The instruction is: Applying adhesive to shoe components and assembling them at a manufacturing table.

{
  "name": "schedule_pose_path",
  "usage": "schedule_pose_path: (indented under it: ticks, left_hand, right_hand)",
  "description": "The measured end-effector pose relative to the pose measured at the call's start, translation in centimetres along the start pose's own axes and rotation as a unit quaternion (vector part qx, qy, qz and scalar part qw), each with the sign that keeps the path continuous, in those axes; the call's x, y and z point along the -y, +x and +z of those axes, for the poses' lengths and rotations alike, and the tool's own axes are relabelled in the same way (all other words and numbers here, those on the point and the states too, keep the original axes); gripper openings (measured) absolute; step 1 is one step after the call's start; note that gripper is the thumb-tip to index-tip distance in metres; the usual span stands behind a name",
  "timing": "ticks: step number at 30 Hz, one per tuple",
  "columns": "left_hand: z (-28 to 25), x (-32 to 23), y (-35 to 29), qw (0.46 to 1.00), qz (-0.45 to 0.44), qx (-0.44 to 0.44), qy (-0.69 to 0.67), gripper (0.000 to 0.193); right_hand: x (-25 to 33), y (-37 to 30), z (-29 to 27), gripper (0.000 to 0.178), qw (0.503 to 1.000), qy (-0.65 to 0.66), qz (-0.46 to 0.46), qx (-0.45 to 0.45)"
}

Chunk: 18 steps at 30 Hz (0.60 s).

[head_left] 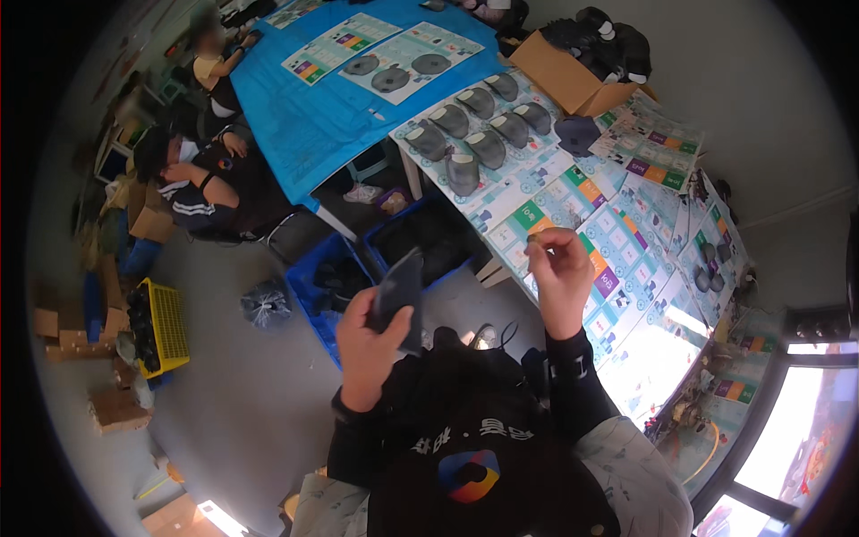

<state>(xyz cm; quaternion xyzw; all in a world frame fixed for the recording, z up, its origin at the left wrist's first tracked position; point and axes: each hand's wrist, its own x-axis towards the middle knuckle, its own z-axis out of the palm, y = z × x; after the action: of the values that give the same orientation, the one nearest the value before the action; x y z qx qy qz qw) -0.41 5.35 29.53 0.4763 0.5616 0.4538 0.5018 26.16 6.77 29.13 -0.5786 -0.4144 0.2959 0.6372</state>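
My left hand is closed on a dark grey flat piece with a rounded edge, held upright over the floor in front of my body. Its thumb lies on the near face and the fingers wrap behind. Over the edge of the paper-covered table, my right hand is raised with thumb and forefinger pinched together. Something tiny may be between those fingertips; it is too small to name. Farther along that table stand several grey curved pieces with pale patches, set out in rows.
An open cardboard box of black items sits at the table's far end. Beyond is a blue-covered table bearing round grey pieces. Blue crates stand below. A seated person is at left, near a yellow basket.
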Motion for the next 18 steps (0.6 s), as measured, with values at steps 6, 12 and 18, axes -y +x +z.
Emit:
schedule_pose_path:
  ticks: [6,12,18]
  left_hand:
    - [-8.7,5.4,2.2,0.995,-0.051,-0.079,-0.045,0.035]
    - [-14.1,7.9,4.5,0.988,-0.114,-0.096,-0.05,0.036]
    - [-13.9,8.2,8.1,0.979,-0.125,-0.142,-0.08,0.038]
  right_hand:
    - [-18.5,8.1,-2.6,0.014,0.921,0.277,0.269,-0.05]
    - [-33.2,14.0,-0.8,0.018,0.837,0.313,0.421,-0.157]
    - [-45.6,22.1,-0.3,0.019,0.897,0.003,0.401,-0.186]
